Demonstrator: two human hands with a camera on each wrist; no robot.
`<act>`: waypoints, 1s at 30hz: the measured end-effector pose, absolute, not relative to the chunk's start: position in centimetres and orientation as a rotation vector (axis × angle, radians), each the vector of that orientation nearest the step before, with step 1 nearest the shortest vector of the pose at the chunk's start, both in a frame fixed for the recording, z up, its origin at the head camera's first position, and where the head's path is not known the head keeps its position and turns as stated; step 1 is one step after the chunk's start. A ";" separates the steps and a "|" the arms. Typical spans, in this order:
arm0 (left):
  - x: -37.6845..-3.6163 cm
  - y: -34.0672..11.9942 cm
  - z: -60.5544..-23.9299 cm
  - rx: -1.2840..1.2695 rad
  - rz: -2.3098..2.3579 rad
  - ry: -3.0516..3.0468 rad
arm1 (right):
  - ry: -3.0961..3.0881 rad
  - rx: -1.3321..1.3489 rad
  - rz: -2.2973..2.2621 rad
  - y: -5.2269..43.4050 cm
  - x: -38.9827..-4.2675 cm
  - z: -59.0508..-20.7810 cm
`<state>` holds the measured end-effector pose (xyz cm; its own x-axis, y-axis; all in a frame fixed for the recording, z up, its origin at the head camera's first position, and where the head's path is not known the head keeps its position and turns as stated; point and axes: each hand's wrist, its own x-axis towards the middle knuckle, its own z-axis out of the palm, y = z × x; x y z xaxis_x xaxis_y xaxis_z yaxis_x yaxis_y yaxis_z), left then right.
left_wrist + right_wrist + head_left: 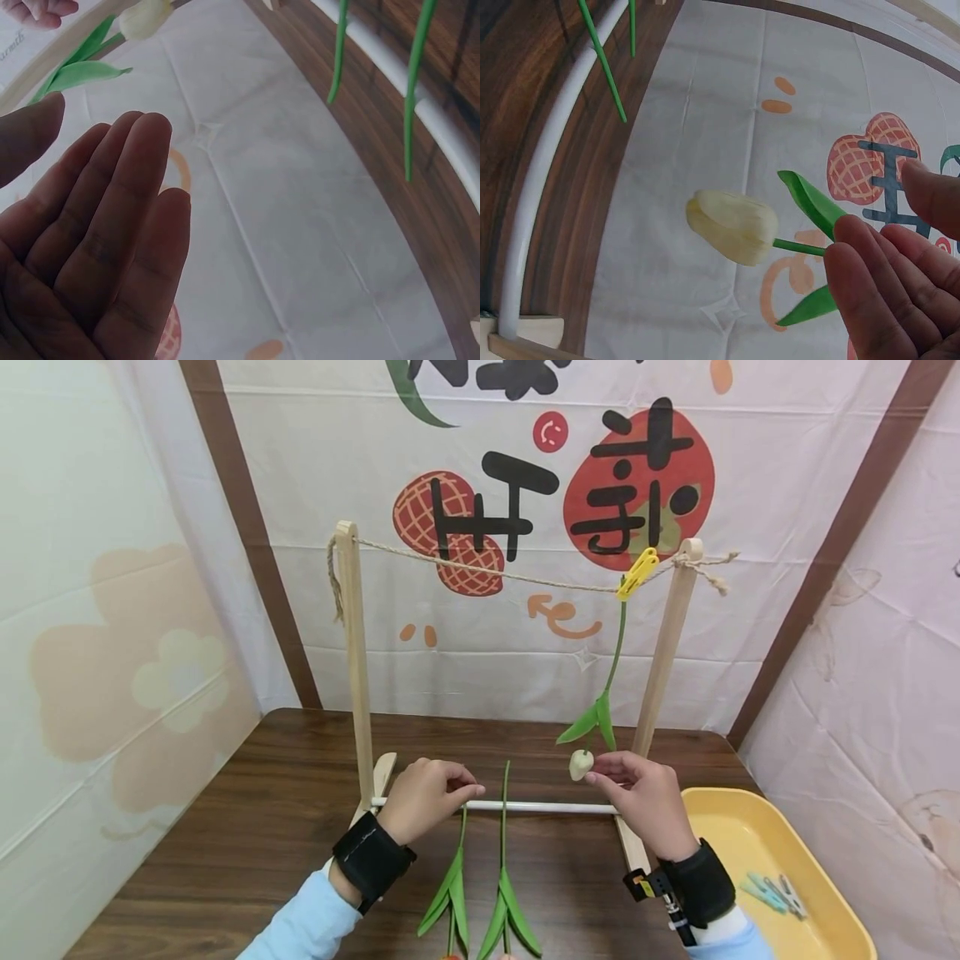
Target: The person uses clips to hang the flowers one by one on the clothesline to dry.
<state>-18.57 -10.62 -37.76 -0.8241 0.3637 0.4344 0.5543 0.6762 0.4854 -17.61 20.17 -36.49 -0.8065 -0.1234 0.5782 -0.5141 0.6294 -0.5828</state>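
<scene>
A white artificial tulip (pixel 581 765) hangs head down, its stem held to the rope by a yellow clothespin (pixel 637 574). Right beside the bloom is my right hand (pixel 647 797); in the right wrist view the fingers (pixel 870 300) are fairly straight, the thumb apart, with no grip on the flower (pixel 735 227) visible. My left hand (pixel 427 797) hovers near the white rod (pixel 558 807), above a tulip stem. In the left wrist view its fingers (pixel 112 225) are extended and hold nothing. Two more tulips (pixel 452 889) lie on the table, blooms mostly cut off by the frame.
Wooden posts (pixel 355 668) carry the rope (pixel 487 572) across the back of the brown table (pixel 247 860). At the right, a yellow tray (pixel 817 935) holds several clothespins (pixel 776 893). A printed cloth (pixel 480 685) hangs behind the rack.
</scene>
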 end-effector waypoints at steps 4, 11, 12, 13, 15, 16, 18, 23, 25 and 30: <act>-18.4 -10.8 -38.5 -0.731 -0.901 -2.588 | -2.359 0.517 1.088 19.9 -17.5 -37.2; -18.2 -11.0 -39.5 -0.710 -0.900 -2.594 | -2.408 0.484 1.102 19.7 -17.1 -38.0; -18.1 -11.0 -39.6 -0.708 -0.903 -2.593 | -2.405 0.480 1.104 19.7 -17.1 -38.1; -18.1 -11.0 -39.7 -0.706 -0.903 -2.596 | -2.401 0.480 1.106 19.6 -17.1 -38.3; -18.0 -11.1 -39.9 -0.698 -0.901 -2.598 | -2.390 0.478 1.111 19.5 -17.1 -38.5; -17.9 -11.1 -40.0 -0.692 -0.894 -2.602 | -2.386 0.475 1.114 19.5 -17.1 -38.7; -17.8 -11.2 -40.2 -0.686 -0.884 -2.606 | -2.386 0.466 1.125 19.4 -17.0 -39.0; -17.6 -11.4 -40.8 -0.683 -0.879 -2.625 | -2.403 0.446 1.141 19.2 -17.0 -39.4; -17.6 -11.4 -41.1 -0.683 -0.882 -2.633 | -2.404 0.448 1.141 19.2 -17.0 -39.6; -17.6 -11.5 -41.6 -0.672 -0.888 -2.642 | -2.392 0.466 1.142 19.2 -17.2 -40.1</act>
